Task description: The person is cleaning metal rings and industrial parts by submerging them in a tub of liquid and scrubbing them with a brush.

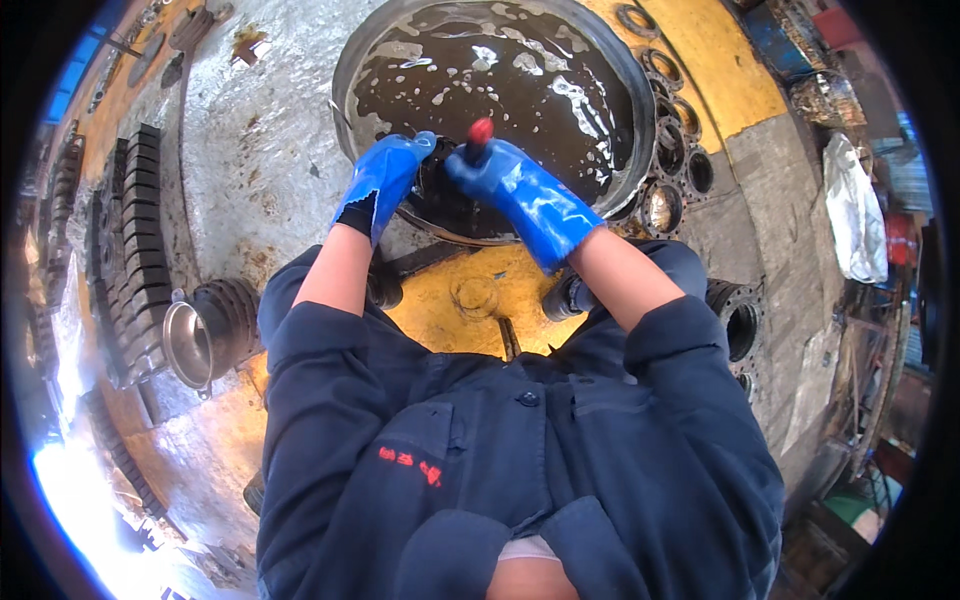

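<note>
A wide round metal basin (642, 125) of murky brown liquid (450, 105), with patches of foam, stands in front of me. At its near rim, my left hand (392, 170), in a torn blue rubber glove, grips the edge of a dark, round metal part (433, 190). My right hand (500, 180), also gloved in blue, closes around a tool with a red handle end (481, 130) pointing up. The tool's lower end is hidden behind my glove, so its kind does not show. Both hands are close together over the part.
Several dark metal rings (671, 150) lie along the basin's right side. To my left are a flanged metal cylinder (190, 345) and a row of dark blocks (145, 230). A white sack (855, 210) lies far right; yellow flooring (440, 290) shows between my legs.
</note>
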`<act>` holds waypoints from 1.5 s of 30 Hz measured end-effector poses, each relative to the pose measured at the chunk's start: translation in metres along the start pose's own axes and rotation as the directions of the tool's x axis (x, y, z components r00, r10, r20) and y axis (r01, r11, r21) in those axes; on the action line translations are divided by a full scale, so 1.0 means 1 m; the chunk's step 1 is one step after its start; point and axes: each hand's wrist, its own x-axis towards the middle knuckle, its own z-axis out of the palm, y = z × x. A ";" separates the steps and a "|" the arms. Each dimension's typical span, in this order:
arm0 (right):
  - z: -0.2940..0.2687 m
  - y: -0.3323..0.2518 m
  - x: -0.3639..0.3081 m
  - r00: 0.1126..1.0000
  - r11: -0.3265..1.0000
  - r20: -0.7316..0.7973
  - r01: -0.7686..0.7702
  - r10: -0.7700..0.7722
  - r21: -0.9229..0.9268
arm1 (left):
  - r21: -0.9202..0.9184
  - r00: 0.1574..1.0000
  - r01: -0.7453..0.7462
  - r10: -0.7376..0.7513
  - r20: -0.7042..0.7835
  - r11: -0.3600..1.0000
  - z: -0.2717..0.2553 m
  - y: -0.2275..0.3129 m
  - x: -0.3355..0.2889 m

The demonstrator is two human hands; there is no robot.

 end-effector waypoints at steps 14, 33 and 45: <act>-0.007 0.093 0.002 0.977 0.952 -0.095 -0.163 0.193 0.259 | 0.097 0.997 -0.054 0.060 -0.055 0.994 -0.003 0.008 -0.010; 0.020 0.057 -0.008 0.917 0.984 -0.376 0.167 -0.135 0.056 | 0.011 0.994 -0.107 0.108 -0.034 0.994 -0.001 -0.015 -0.001; 0.024 0.049 -0.009 0.999 0.876 0.019 0.022 -0.035 0.481 | 0.069 0.959 -0.280 0.283 -0.031 0.957 0.002 -0.027 0.006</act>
